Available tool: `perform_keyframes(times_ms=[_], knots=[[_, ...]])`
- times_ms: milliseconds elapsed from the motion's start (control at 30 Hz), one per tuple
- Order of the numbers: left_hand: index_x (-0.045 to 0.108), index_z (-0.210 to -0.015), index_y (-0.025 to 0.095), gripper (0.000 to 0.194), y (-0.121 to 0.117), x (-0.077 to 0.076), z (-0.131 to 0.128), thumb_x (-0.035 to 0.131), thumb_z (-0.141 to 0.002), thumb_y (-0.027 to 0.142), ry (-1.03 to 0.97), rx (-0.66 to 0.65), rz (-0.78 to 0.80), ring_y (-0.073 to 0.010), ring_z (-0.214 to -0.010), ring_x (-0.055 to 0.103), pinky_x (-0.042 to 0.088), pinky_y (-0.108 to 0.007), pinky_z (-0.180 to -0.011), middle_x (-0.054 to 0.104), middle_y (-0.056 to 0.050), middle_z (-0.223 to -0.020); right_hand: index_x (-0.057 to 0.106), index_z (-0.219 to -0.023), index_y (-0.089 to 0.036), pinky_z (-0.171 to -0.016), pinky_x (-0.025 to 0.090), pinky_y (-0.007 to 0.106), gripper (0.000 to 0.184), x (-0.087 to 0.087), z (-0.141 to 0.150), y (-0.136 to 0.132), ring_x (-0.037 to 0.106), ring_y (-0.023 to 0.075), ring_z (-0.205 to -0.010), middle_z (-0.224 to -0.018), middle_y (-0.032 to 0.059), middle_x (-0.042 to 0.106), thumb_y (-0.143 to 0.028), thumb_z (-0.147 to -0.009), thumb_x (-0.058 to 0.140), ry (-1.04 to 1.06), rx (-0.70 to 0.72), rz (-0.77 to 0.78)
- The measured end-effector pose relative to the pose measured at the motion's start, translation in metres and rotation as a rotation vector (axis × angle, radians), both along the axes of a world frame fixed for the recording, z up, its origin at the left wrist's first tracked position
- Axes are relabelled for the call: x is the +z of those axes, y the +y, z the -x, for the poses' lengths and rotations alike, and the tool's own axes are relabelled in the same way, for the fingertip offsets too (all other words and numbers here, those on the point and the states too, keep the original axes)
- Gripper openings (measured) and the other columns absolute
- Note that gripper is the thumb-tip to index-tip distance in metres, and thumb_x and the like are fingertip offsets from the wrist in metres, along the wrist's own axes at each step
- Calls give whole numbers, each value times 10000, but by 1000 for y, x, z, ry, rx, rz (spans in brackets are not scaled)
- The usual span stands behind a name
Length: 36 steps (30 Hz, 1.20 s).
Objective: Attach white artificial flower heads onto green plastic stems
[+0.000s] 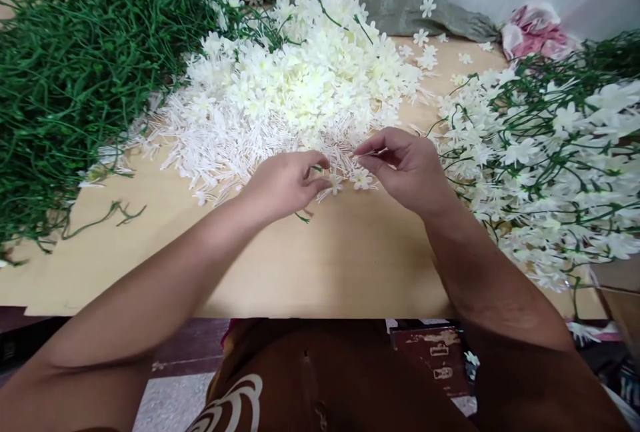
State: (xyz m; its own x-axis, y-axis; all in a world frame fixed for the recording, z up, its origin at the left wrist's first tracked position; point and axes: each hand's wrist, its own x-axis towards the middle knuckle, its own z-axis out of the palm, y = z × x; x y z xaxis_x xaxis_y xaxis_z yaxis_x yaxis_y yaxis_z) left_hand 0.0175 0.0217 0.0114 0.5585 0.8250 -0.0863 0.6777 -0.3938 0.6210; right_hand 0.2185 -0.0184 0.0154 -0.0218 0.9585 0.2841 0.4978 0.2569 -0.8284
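Note:
My left hand (pixel 285 184) is closed around a thin green artificial stem (pixel 303 217). One end pokes out below the palm, and a bit of green shows between thumb and forefinger; the fingers hide the rest. Close to its fingertips is a small white flower (pixel 335 184); whether it touches the stem I cannot tell. Just to the right, my right hand (pixel 411 169) pinches a thin whitish stick (pixel 369 153) between thumb and forefinger. Below those fingertips lies another white flower head (pixel 362 179). Both hands are over the near edge of a heap of thin white sticks (pixel 235 145).
White artificial flower heads (pixel 320 72) are piled behind the sticks. Green stems (pixel 90 65) form a large heap at left. Flowered stems (pixel 540 159) lie at right. Loose stem pieces (pixel 103 219) rest on the tan board (pixel 320 272). Grey cloth (pixel 430 19) lines the back.

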Motion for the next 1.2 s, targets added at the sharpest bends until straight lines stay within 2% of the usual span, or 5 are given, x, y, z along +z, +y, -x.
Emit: perform_keyframes(times_ms=[167,433,633,933,1200], knots=[[698,-821,197,196,0,-7,-10,537,-815,307,164,-9,-98,-142,-588,480,270,-271,-562,594,-16,-647,646,-728,-164,-582,434,254,20,-6,11,-2,537,103,-603,-656,-17,626,-152,-737,659,-91,77,55],[601,-739,164,169,9,-7,-3,597,-759,332,-224,131,202,-80,-444,297,228,-241,-481,373,71,-452,635,-727,-188,-813,472,382,100,-27,19,1,590,206,-864,-850,60,672,-138,-794,581,-285,15,-182],[541,-724,155,158,9,-5,-2,601,-733,300,-372,125,347,-65,-477,338,264,-210,-475,417,60,-516,617,-734,-196,-837,494,376,75,-31,20,1,632,192,-890,-924,65,696,-178,-807,614,-184,-20,-210],[539,-715,148,133,5,2,-7,604,-711,264,-444,159,421,-69,-502,387,296,-207,-485,465,44,-545,581,-717,-185,-707,514,310,84,-30,26,-2,631,158,-816,-899,56,694,-167,-799,587,-36,38,-67],[565,-729,153,122,6,4,-6,639,-692,244,-543,180,462,-75,-525,436,327,-209,-502,501,36,-567,537,-727,-176,-679,545,295,101,-31,29,1,612,108,-725,-840,31,664,-202,-782,617,383,144,201]])
